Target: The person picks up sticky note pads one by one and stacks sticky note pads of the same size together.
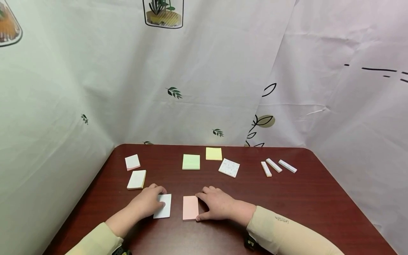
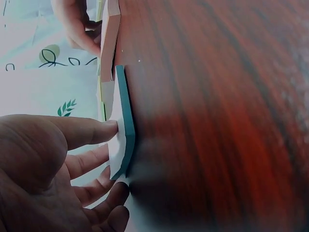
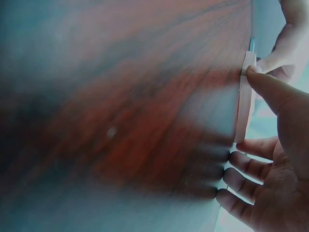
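Pink pad (image 1: pixel 190 208) lies at 3 o'clock from the white pad (image 1: pixel 166 210), w/ a gap btw; both long axes run approx. 12 to 6. R hand (image 1: pixel 218 203) is nearer to pink: moderately spread, its thumb and index hold the ends at 6 and 12. L hand (image 1: pixel 147 202) grips white, thumb on top.

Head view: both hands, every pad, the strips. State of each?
Left hand: pinching blue pad, thumb on top
Right hand: holding pink pad at right-side corners
Blue pad: held at left side
Pink pad: held, pink face up
Green pad: flat, untouched
Yellow pad: flat, untouched
Patterned pad: flat, askew, untouched
Pink-edged pad: flat, untouched
Yellow-edged pad: flat, untouched
White strips: lying apart, untouched
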A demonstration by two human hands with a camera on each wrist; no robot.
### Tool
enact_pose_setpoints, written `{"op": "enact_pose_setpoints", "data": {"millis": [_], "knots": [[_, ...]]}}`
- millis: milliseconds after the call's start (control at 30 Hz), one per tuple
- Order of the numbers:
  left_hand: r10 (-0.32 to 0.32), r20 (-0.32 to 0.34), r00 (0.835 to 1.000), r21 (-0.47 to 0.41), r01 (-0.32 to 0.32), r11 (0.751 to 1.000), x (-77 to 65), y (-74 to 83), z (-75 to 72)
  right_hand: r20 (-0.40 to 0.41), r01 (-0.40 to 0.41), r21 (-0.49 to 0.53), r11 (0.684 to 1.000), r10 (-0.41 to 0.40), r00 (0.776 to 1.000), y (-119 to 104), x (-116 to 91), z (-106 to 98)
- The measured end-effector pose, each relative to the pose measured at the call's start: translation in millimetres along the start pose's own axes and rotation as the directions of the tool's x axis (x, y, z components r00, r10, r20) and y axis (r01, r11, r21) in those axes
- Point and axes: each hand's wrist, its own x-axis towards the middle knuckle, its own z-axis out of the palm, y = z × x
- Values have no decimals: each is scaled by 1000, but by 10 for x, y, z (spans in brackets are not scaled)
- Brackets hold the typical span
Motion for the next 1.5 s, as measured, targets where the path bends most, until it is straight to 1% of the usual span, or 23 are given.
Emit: {"op": "enact_pose_setpoints", "data": {"millis": [133,600,733,900,1000,1133,1267,1400,1500], "knots": [[4,0,1000,8,-4,1000,-9,16,-6,1,0,3,1000,0,1000,-4,-7,-3],[-28,16,999,30,28,999,-3,40,-8,3,-3,7,1000,3,1000,-15,-16,-13],[-67,19,998,36,66,997,-4,58,-32,8,-6,12,1000,5,1000,-17,-17,-1],[-137,9,991,50,136,989,-24,91,-91,11,-11,17,1000,11,1000,-17,-16,0],[-146,-22,989,87,147,985,-30,91,-107,13,-14,16,1000,14,1000,-15,-14,-4],[-137,-63,989,186,147,972,-45,126,-130,16,-17,11,1000,17,1000,-14,-11,1],[-122,-73,990,263,138,955,-78,221,-155,17,-22,4,1000,22,1000,-17,-12,6],[-95,-83,992,312,117,943,-93,312,-129,15,-26,4,1000,26,1000,-20,-14,5],[-90,-75,993,340,110,934,-94,374,-105,15,-27,5,1000,27,1000,-19,-13,5]]}}
